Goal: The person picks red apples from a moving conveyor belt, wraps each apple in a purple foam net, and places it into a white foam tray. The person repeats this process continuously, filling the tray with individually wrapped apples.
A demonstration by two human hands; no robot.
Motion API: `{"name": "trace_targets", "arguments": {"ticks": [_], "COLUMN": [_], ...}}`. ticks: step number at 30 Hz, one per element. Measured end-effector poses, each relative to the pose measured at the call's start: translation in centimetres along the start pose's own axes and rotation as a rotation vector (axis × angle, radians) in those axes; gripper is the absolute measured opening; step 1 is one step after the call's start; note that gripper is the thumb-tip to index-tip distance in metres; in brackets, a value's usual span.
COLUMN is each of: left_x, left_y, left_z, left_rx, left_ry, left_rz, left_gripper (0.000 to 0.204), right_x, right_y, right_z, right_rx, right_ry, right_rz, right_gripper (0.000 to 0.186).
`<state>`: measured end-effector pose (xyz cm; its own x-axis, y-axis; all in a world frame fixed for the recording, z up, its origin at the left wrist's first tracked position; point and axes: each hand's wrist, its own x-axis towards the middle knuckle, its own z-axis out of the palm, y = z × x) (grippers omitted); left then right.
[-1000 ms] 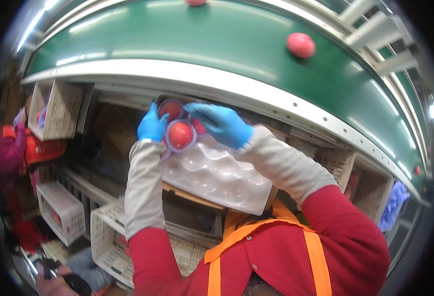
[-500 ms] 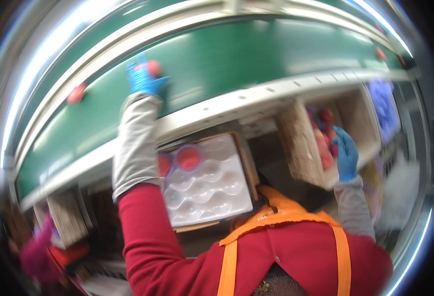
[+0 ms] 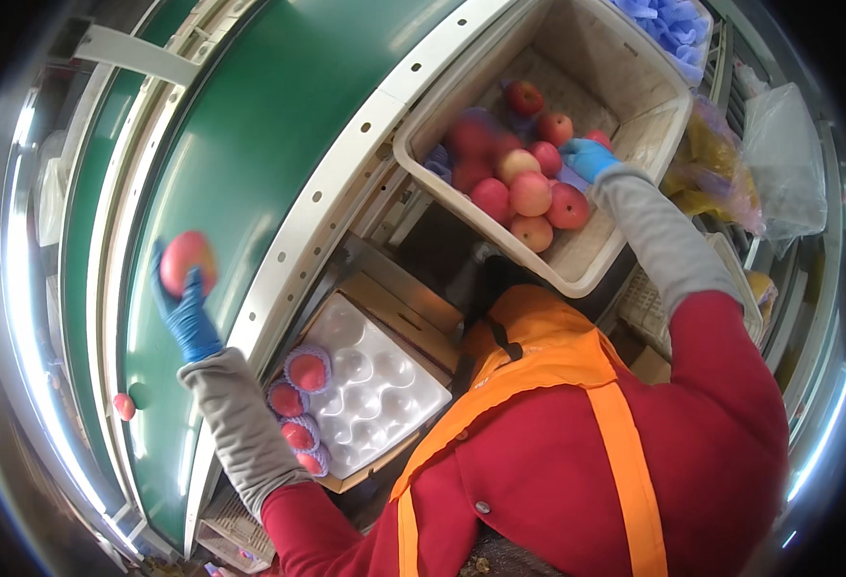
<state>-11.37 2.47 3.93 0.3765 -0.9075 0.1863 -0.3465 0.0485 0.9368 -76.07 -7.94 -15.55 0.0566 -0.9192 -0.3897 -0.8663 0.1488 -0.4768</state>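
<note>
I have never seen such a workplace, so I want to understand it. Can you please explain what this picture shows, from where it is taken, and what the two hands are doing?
The picture comes from a wide camera worn on the person's head, looking down, so straight edges look bent. You see the person's own red sleeves and orange straps. Both hands wear blue gloves. The left hand holds a red apple over a green conveyor belt; another apple lies further along the belt. The right hand reaches into a pale crate full of red and yellowish apples and touches them; whether it grips one I cannot tell. Below the belt sits a white moulded tray with round hollows. A few wrapped apples lie along its left edge; the other hollows are empty.
</note>
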Motion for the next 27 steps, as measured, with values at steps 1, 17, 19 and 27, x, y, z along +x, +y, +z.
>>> {"name": "trace_targets", "arguments": {"ticks": [1, 17, 19, 27], "left_x": [-0.7, -3.4, -3.4, -3.5], "left_y": [2.6, 0.6, 1.0, 3.5], "left_z": [4.4, 41.1, 41.1, 43.9], "left_rx": [0.029, 1.038, 1.062, -0.27], "left_ry": [-0.155, -1.208, -1.238, -0.37], "left_rz": [0.051, 0.142, 0.149, -0.18], "left_gripper": [0.065, 0.065, 0.058, 0.023], "right_x": [1.8, 18.2, 15.7, 3.1], "right_y": [0.5, -8.5, -9.4, -14.6], "right_z": [0.4, 6.6, 2.0, -4.4], "right_rx": [-0.184, -0.004, 0.364, 1.503], "right_ry": [-0.019, -0.131, -0.202, -0.258], "right_rz": [-0.007, -0.349, -0.261, -0.15], "right_gripper": [0.023, 0.032, 0.026, 0.009]}}
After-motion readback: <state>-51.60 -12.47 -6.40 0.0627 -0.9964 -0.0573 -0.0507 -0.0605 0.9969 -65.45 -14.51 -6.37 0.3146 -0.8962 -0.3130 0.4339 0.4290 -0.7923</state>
